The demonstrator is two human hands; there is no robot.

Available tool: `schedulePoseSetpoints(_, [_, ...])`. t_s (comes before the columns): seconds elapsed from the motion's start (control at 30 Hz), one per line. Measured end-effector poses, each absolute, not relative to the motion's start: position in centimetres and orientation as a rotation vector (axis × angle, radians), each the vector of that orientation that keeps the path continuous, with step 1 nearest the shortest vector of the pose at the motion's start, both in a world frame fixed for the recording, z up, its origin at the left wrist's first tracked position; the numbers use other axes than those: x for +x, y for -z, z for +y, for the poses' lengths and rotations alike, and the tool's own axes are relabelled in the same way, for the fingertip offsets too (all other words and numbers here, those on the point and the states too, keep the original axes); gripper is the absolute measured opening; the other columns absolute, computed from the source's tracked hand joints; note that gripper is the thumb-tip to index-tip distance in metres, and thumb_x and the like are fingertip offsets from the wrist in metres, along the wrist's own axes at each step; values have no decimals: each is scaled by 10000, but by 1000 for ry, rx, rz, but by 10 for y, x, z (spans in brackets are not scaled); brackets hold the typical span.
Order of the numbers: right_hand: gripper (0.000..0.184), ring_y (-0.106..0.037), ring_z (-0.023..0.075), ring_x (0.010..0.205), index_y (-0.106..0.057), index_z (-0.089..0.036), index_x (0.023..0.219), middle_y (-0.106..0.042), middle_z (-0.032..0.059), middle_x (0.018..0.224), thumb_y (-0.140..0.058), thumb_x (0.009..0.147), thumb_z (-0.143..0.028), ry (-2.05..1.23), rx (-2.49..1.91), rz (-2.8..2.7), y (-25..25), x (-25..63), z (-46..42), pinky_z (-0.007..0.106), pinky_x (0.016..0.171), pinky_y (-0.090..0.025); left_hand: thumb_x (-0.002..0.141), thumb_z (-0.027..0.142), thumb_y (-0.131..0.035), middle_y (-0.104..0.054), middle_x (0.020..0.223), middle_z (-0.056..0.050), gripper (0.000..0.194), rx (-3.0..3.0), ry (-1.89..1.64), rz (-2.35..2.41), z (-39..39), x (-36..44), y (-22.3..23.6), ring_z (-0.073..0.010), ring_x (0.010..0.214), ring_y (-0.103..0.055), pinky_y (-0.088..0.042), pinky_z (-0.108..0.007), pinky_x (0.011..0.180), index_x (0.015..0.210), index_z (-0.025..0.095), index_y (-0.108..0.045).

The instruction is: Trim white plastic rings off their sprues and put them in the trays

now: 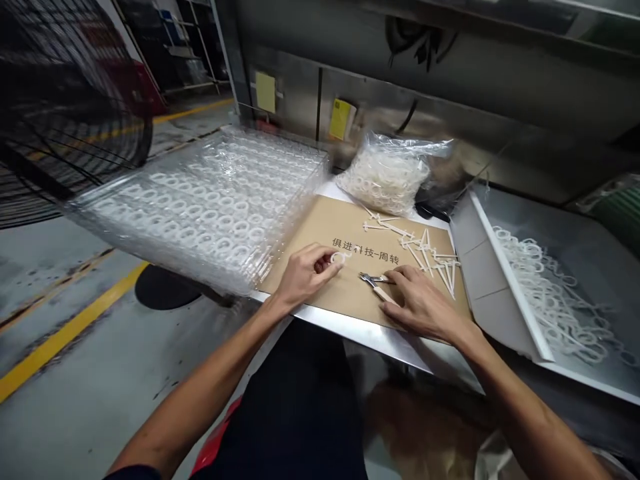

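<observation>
Between the thumb and fingers of my left hand (311, 272) is a small white plastic ring (338, 257), held over the cardboard sheet (325, 303). My right hand (420, 303) is wrapped round a pair of side cutters (373, 280), whose metal jaws point left toward the ring without touching it. Part of the cutters' handles is hidden under the right hand's fingers. Beyond that hand, thin white plastic sprues (425, 250) lie scattered on the cardboard.
Clear plastic trays (270, 267) with rows of white rings stand at the left. A bag of white parts (385, 173) sits behind the cardboard. To the right, a grey bin (487, 293) holds many loose white rings (545, 293). A fan (75, 113) stands far left.
</observation>
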State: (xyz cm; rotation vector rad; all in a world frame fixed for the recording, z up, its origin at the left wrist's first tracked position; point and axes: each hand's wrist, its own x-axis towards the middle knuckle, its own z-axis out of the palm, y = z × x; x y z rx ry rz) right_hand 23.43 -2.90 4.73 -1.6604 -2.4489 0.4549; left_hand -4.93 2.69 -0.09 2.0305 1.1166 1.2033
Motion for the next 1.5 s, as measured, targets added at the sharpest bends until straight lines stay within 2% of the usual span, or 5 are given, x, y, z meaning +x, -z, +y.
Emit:
schedulePoseSetpoints(0.2, [366,-650,308,1117,-559,-190,1327,-678,127,1258,-420,1005,-293,-744,-1599,-2194,-50,231,-22,461,953,-517,956,284,-687,-711,935,-48,211,2046,-1306,1130,25,-33,1,-128,781,-637,-520,-241,725,1112,152,-736])
schedulePoseSetpoints(0.5, [342,-654,240,924,-676,-190,1096,-699,70,1000,-471,1068,-462,-1406,-1370,-1909,-52,217,-15,357,824,-526,939,180,-684,-695,903,-34,196,2101,-1406,1150,21,-29,2,-97,747,-633,-541,-205,678,1126,132,-718])
schedulePoseSetpoints(1.03, [271,-594,198,777,-646,-200,975,-654,28,851,-428,1064,-333,-1320,-1489,-2004,-56,207,-21,340,712,-452,947,156,-680,-681,869,-35,213,2347,-1401,1104,16,-25,3,-90,718,-614,-534,-218,678,1153,104,-689])
schedulePoseSetpoints(1.2, [304,-593,193,781,-656,-197,1007,-651,31,884,-417,1083,-369,-1390,-1463,-1930,-52,207,-24,341,700,-457,951,166,-676,-676,868,-36,205,2357,-1378,1094,16,-25,4,-91,691,-607,-531,-230,662,1145,101,-689])
schedulePoseSetpoints(1.5, [339,-589,188,800,-529,-210,840,-643,24,902,-430,1092,-414,-1453,-1460,-1810,-43,207,-26,340,707,-466,951,158,-666,-681,882,-27,210,2345,-1370,1090,14,-25,3,-88,696,-617,-545,-225,674,1157,129,-684])
